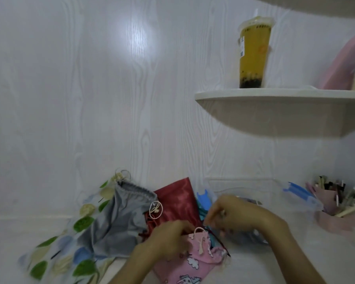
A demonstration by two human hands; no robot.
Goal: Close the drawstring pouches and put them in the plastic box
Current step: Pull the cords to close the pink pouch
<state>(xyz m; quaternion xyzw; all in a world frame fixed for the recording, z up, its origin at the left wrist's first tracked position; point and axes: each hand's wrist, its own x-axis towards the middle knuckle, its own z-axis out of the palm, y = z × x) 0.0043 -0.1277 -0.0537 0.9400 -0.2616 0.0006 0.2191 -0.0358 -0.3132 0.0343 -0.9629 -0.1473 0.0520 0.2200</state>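
Observation:
Several drawstring pouches lie on the white desk: a leaf-print pouch (55,257) at the left, a grey pouch (119,220) on top of it, a dark red satin pouch (178,199) behind, and a pink cartoon-print pouch (189,263) in front. My left hand (170,236) grips the pink pouch at its gathered mouth, beside its cream cord loop. My right hand (236,216) hovers over the clear plastic box (244,187) with fingers curled; what it pinches is blurred. A teal pouch (203,216) peeks out between the hands.
A blue-clipped clear lid (301,193) lies right of the box. A pink holder of pens (332,203) stands at the far right. Above, a wall shelf (275,95) carries a yellow bubble-tea cup (253,56). The white wall is close behind.

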